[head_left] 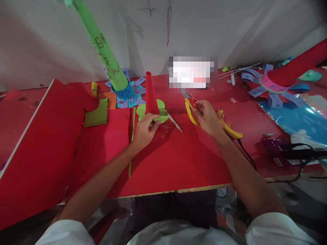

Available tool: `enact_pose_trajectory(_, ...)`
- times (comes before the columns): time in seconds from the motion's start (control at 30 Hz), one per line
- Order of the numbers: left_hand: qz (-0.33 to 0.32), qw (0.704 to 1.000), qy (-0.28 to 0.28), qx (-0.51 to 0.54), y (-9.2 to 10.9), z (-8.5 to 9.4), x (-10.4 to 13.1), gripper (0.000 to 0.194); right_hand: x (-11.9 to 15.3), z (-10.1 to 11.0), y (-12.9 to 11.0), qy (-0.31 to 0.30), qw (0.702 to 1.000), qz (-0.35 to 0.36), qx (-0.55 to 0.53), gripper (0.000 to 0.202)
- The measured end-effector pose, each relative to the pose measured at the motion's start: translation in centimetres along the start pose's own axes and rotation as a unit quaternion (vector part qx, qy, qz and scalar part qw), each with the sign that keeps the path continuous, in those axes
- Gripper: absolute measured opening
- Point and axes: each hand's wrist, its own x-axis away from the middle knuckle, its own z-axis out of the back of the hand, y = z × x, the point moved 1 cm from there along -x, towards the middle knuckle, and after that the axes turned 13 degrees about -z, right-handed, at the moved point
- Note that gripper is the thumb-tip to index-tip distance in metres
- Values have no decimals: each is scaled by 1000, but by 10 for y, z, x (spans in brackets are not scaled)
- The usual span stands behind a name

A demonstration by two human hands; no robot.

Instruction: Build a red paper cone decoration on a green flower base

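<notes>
A tall red paper cone [151, 93] stands upright on a green petal-shaped paper base [160, 104]. At the front edge of that base, my left hand [146, 131] pinches the green paper between thumb and fingers. My right hand [208, 117] is closed on a tool with yellow and red handles [190, 110], its metal end pointing away from me. A white pen [175, 122] lies between my hands, its upper end close to the green base.
A yellow glue gun [231, 131] with a black cord lies right of my right hand. Green folded paper [96, 114], a glue stick [94, 89] and a green decorated tube [112, 64] are at left. A red board [38, 146] leans at far left; a purple box [276, 151] sits right.
</notes>
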Motion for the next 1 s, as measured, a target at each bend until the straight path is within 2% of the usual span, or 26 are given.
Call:
enact_pose_trajectory(0.03, 5, 1000, -1, 0, 0, 0, 0, 22, 2, -4, -5, -39, 996, -26, -80, 31)
enact_pose_trajectory(0.1, 9, 1000, -3, 4, 1, 1, 0, 24, 12, -12, -18, -121, 965, -85, -217, 31)
enact_pose_trajectory(0.13, 7, 1000, -3, 8, 2, 2, 0, 24, 18, -16, -27, -141, 949, -99, -263, 32)
enact_pose_trajectory(0.27, -21, 999, -6, 42, 10, 7, -2, 17, 40, -31, -49, -194, 895, -118, -383, 41)
enact_pose_trajectory(0.33, -26, 997, -7, 79, 15, 8, -6, 15, 47, -38, -49, -212, 867, -113, -436, 49)
enact_pose_trajectory(0.43, 11, 988, 24, 155, 24, 8, -22, 13, 49, -45, -40, -231, 844, -98, -474, 56)
enact_pose_trajectory(0.5, 39, 981, 50, 186, 30, 9, -39, 17, 50, -46, -35, -244, 840, -86, -477, 53)
enact_pose_trajectory(0.57, 32, 981, 62, 182, 37, 10, -61, 19, 50, -46, -32, -249, 841, -65, -475, 50)
enact_pose_trajectory(0.67, 21, 982, 44, 185, 47, 12, -95, 20, 51, -48, -31, -243, 844, -55, -474, 49)
enact_pose_trajectory(0.77, 6, 981, 37, 189, 56, 15, -122, 10, 51, -51, -28, -223, 851, -77, -470, 51)
enact_pose_trajectory(0.87, -17, 983, 44, 175, 60, 17, -135, 3, 49, -53, -25, -203, 859, -91, -461, 54)
enact_pose_trajectory(1.0, -33, 983, 71, 164, 51, 18, -134, 10, 46, -52, -24, -195, 878, -80, -430, 57)
